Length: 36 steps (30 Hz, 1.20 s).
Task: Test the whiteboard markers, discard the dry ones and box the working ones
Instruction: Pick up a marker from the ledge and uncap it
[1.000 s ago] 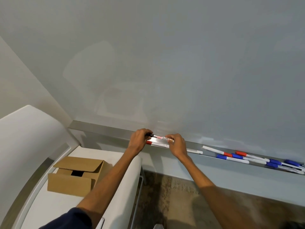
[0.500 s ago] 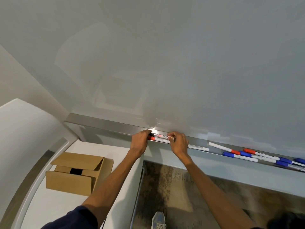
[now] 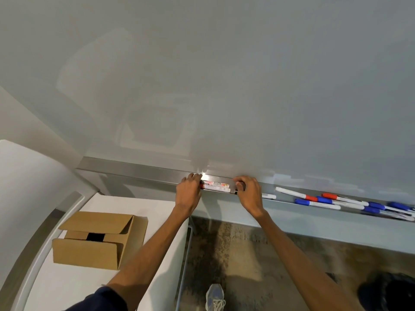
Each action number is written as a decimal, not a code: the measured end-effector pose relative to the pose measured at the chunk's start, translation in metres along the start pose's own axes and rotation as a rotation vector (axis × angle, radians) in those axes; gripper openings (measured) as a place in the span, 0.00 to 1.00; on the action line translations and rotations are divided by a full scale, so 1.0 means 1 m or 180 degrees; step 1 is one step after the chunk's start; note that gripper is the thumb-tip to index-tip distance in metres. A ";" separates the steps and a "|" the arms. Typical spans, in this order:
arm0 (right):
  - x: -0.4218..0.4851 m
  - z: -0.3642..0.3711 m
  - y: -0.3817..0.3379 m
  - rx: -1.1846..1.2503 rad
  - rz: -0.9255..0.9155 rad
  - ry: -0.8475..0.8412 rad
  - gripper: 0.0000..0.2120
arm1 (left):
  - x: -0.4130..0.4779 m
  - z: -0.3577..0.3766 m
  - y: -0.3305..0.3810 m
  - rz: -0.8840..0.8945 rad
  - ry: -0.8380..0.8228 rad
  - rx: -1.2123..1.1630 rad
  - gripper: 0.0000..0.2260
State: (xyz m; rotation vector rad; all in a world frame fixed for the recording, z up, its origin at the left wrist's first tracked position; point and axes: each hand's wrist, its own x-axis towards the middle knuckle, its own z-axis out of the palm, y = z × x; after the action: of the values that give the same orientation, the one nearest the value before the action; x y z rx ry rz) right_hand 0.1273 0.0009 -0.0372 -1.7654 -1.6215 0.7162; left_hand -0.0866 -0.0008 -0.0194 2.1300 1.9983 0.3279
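Marker (image 3: 216, 184) ends under left hand (image 3: 188, 194), right hand (image 3: 248, 195), rightmost markers (image 3: 398, 205) cut off

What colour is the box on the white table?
Plain brown, like cardboard. The box shows best in the head view, at the lower left.

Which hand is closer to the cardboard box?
Left. The left hand sits up and right of the box, holding a marker at the tray; the right hand holds its other end, farther right.

Glossy whiteboard (image 3: 224, 75); brushed metal tray (image 3: 134, 170); matt cardboard box (image 3: 89, 252)
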 end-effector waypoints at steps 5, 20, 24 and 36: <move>-0.004 -0.028 0.016 -0.0073 0.0105 0.0092 0.10 | 0.002 0.002 0.032 0.0253 0.0032 -0.0013 0.06; -0.014 -0.055 0.050 -0.1141 -0.0285 -0.0625 0.11 | -0.001 0.042 0.120 0.0903 -0.0291 0.0258 0.09; -0.018 -0.059 0.049 -0.1010 -0.0265 -0.0686 0.10 | 0.000 0.051 0.113 0.1066 -0.0403 0.0445 0.13; -0.028 -0.103 0.023 -0.0840 -0.0504 -0.0703 0.14 | -0.004 0.016 0.127 0.1371 -0.0446 -0.1231 0.07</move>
State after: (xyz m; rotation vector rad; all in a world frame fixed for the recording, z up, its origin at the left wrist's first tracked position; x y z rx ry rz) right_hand 0.2169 -0.0372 0.0122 -1.7592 -2.0605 0.6661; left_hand 0.0386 -0.0125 0.0030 2.2278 1.2629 0.5607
